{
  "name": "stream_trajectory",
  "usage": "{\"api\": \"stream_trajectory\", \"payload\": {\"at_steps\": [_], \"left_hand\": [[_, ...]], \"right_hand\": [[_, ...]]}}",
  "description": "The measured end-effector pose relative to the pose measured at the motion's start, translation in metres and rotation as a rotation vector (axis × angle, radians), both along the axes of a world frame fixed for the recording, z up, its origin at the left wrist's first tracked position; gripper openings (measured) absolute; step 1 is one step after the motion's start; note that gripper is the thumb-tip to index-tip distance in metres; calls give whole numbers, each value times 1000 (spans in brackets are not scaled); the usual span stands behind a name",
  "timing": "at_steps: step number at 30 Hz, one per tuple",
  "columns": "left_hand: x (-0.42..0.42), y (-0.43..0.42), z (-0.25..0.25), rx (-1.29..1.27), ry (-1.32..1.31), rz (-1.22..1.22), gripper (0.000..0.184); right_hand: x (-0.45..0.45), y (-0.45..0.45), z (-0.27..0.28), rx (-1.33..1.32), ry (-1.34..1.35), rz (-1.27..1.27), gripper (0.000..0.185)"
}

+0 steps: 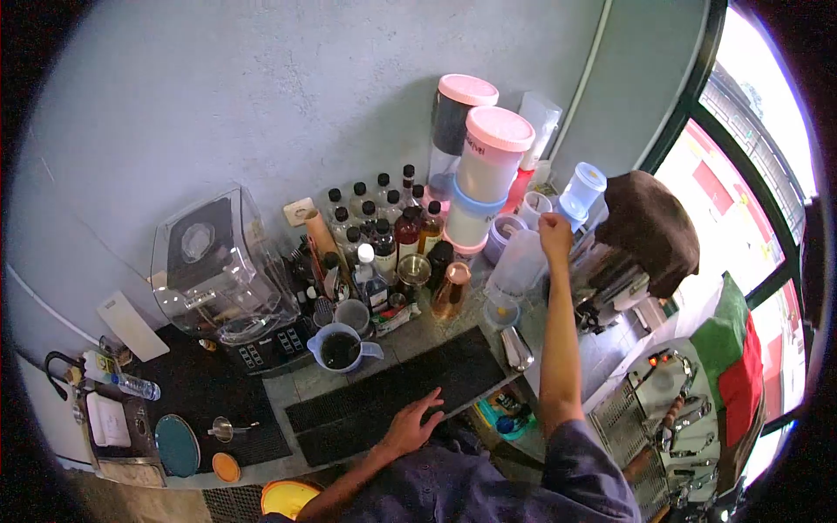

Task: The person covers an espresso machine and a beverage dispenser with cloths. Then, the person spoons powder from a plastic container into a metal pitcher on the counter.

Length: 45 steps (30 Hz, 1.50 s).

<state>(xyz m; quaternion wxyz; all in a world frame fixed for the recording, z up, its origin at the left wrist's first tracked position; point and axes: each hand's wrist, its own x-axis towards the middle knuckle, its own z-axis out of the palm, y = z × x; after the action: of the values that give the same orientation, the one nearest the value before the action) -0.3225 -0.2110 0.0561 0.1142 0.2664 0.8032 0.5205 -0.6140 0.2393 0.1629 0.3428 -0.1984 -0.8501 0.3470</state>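
Observation:
My left hand (pixel 412 425) is open, fingers spread and holding nothing, over the front edge of the long black bar mat (pixel 401 379). My right arm reaches out to the back right of the counter. There, my right hand (pixel 555 234) is closed beside a frosted translucent plastic container (pixel 521 260); what its fingers grip is hidden. Just behind that hand stands a clear container with a pale blue lid (pixel 585 183). A white tub with purplish contents (pixel 506 237) is to its left. A metal shaker (pixel 516 349) lies between the mat's right end and my right forearm.
Syrup bottles (pixel 382 240) crowd the back beside tall pink-lidded canisters (pixel 497 131). A measuring jug of dark liquid (pixel 338 349) sits behind the mat. A covered blender (pixel 222 266) is left, a brown cloth-draped machine (pixel 654 222) right, with an espresso machine (pixel 671 410) nearer me.

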Motion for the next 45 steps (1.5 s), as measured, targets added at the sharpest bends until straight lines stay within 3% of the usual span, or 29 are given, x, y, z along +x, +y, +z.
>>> {"api": "stream_trajectory", "payload": {"at_steps": [5, 7, 13, 14, 16, 17, 19, 20, 23, 28, 30, 32, 38, 39, 43, 45], "left_hand": [[-24, 1, 3, 15, -104, 65, 59], [-41, 5, 6, 48, -143, 99, 59], [-82, 16, 30, 18, -236, 136, 57], [-88, 17, 29, -10, -237, 137, 58], [-96, 17, 26, -33, -248, 113, 58], [-97, 17, 25, -51, -260, 94, 58], [-98, 16, 22, -65, -237, 59, 59], [-96, 16, 22, -75, -213, 38, 59], [-90, 13, 30, -50, -220, -26, 59], [-68, 9, 22, -10, -128, -116, 59], [-59, 8, 23, -6, -108, -154, 60], [-48, 8, 23, 23, -72, -199, 66], [-26, 12, 47, 73, 96, -122, 84], [-24, 11, 43, 64, 63, -108, 98], [-14, 11, 46, 93, 207, 124, 117], [-11, 9, 53, 52, 271, 112, 118]], "right_hand": [[-97, 76, -43, 289, -280, -138, 26], [-129, 115, -74, 532, -537, -116, 28], [-183, 174, -138, 585, -813, 44, 30], [-182, 165, -130, 581, -814, 43, 30], [-172, 148, -114, 109, -663, -55, 31], [-172, 147, -115, 102, -666, -67, 31], [-170, 146, -122, 406, -579, -111, 29], [-156, 137, -113, 406, -588, -123, 29], [-116, 98, -68, 523, -167, -139, 18], [-18, -4, 43, 588, -207, -178, 16], [33, -56, 73, 410, 76, -72, 17], [90, -110, 109, 308, -40, -57, 24], [225, -197, 105, 290, -35, 89, 19], [242, -209, 100, 279, -73, 142, 21], [306, -246, 46, 173, -356, 290, 24], [337, -262, 27, 144, -455, 389, 23]]}}
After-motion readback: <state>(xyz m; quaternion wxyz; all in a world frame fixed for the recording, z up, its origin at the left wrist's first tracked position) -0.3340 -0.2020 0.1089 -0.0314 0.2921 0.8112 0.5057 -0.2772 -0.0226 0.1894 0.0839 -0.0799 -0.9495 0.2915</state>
